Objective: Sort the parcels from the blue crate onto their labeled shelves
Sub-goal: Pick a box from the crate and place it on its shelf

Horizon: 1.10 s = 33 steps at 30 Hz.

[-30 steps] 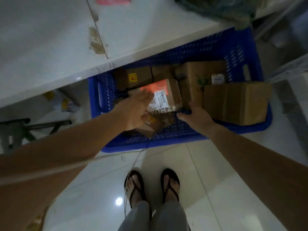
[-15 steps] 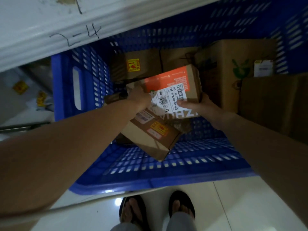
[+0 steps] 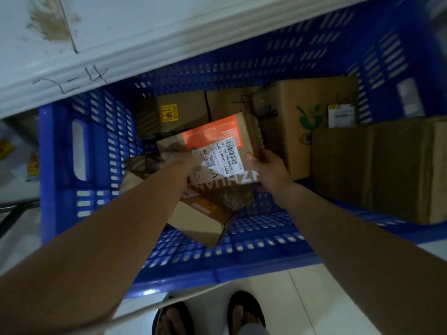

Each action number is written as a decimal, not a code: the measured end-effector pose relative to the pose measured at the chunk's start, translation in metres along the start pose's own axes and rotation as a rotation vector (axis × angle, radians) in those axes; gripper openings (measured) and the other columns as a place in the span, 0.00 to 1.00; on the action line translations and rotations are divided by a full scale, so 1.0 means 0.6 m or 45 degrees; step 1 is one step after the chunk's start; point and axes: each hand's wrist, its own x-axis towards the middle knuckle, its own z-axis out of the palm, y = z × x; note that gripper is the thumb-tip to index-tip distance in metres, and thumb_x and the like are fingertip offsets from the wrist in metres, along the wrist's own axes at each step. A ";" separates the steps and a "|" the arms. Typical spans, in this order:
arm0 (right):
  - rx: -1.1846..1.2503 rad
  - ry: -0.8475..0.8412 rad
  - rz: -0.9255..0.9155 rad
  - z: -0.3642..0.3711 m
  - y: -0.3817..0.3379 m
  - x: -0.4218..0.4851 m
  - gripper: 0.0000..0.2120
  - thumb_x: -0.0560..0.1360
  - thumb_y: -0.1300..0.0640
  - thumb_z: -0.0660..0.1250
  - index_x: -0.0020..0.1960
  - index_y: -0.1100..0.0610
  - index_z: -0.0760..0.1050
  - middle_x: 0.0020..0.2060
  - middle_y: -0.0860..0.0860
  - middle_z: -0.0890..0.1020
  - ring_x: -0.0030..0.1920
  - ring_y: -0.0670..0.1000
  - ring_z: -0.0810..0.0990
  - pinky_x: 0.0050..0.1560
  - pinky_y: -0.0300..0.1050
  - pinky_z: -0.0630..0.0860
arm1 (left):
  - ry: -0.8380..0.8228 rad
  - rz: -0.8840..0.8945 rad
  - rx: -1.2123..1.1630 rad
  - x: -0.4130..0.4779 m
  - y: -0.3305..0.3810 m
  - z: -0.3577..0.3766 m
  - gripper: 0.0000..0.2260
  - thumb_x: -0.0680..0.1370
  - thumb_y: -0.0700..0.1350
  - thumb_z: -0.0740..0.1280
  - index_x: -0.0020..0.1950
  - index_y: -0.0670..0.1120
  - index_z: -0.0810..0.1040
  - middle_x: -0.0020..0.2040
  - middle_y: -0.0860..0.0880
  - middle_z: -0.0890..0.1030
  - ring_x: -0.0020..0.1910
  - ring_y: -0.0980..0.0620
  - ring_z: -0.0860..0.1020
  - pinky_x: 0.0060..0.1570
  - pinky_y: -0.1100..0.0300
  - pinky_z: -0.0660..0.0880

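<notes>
A blue crate [image 3: 60, 165] sits on the floor under a white shelf edge [image 3: 135, 59] marked "2-4". Inside it, I hold a small brown parcel [image 3: 217, 141] with an orange panel and a white barcode label. My left hand [image 3: 177, 162] grips its left side and my right hand [image 3: 264, 166] grips its right edge, thumb on top. The parcel is tilted, above a flatter brown box [image 3: 203, 221] with an orange sticker. More cardboard boxes stand behind and to the right.
A box with a yellow sticker [image 3: 174, 113] stands at the crate's back, a green-printed box [image 3: 309, 117] to its right. A large plain box [image 3: 379, 170] fills the right end. Two feet in sandals [image 3: 210, 315] stand on white tiles below.
Both hands reached into the crate and closed on the orange-panelled parcel, one on each side. The view has dropped closer to the crate.
</notes>
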 end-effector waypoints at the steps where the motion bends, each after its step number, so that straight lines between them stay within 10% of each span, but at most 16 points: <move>1: -0.034 0.021 -0.003 0.002 0.003 0.005 0.23 0.80 0.51 0.61 0.73 0.54 0.64 0.65 0.55 0.75 0.64 0.57 0.74 0.66 0.57 0.70 | 0.011 -0.009 -0.076 0.007 -0.006 0.000 0.29 0.77 0.42 0.62 0.75 0.41 0.55 0.72 0.38 0.64 0.68 0.38 0.67 0.64 0.41 0.69; 8: 0.061 0.086 0.147 0.009 0.019 0.006 0.19 0.82 0.50 0.53 0.73 0.50 0.65 0.62 0.54 0.77 0.57 0.56 0.77 0.60 0.54 0.75 | -0.037 -0.028 -0.316 0.024 -0.091 -0.030 0.23 0.74 0.32 0.58 0.68 0.44 0.69 0.49 0.43 0.78 0.45 0.45 0.78 0.43 0.51 0.77; 12: 0.113 0.164 0.150 0.004 -0.002 -0.027 0.20 0.81 0.47 0.54 0.71 0.51 0.66 0.51 0.51 0.77 0.46 0.52 0.77 0.56 0.52 0.76 | -0.039 0.094 -0.513 -0.017 -0.077 -0.051 0.36 0.72 0.26 0.54 0.72 0.57 0.65 0.61 0.47 0.76 0.55 0.43 0.78 0.54 0.46 0.78; 18: 0.254 0.241 0.184 -0.025 -0.069 -0.124 0.09 0.81 0.47 0.56 0.54 0.49 0.70 0.40 0.48 0.76 0.41 0.54 0.77 0.52 0.55 0.77 | -0.038 0.236 -0.513 -0.108 -0.017 -0.120 0.21 0.76 0.30 0.61 0.67 0.42 0.70 0.63 0.39 0.76 0.60 0.39 0.76 0.60 0.43 0.74; 21: 0.384 0.297 0.206 -0.039 -0.100 -0.187 0.04 0.82 0.49 0.54 0.54 0.47 0.67 0.39 0.47 0.76 0.37 0.53 0.77 0.51 0.57 0.78 | -0.165 0.221 -0.542 -0.190 0.012 -0.125 0.24 0.75 0.33 0.64 0.67 0.53 0.68 0.65 0.47 0.74 0.62 0.42 0.73 0.63 0.36 0.68; 28: 0.655 0.367 0.093 -0.050 -0.126 -0.334 0.11 0.83 0.52 0.53 0.62 0.55 0.66 0.52 0.55 0.77 0.46 0.56 0.78 0.41 0.45 0.75 | -0.347 0.099 -0.799 -0.343 0.060 -0.104 0.23 0.72 0.43 0.72 0.60 0.55 0.64 0.60 0.52 0.74 0.58 0.48 0.73 0.58 0.43 0.70; 33: 0.652 0.316 0.153 -0.029 -0.129 -0.362 0.17 0.82 0.57 0.56 0.71 0.53 0.66 0.63 0.54 0.75 0.60 0.56 0.76 0.55 0.48 0.68 | -0.522 0.077 -0.804 -0.409 0.074 -0.048 0.20 0.73 0.43 0.71 0.61 0.48 0.67 0.58 0.46 0.78 0.50 0.48 0.79 0.51 0.45 0.77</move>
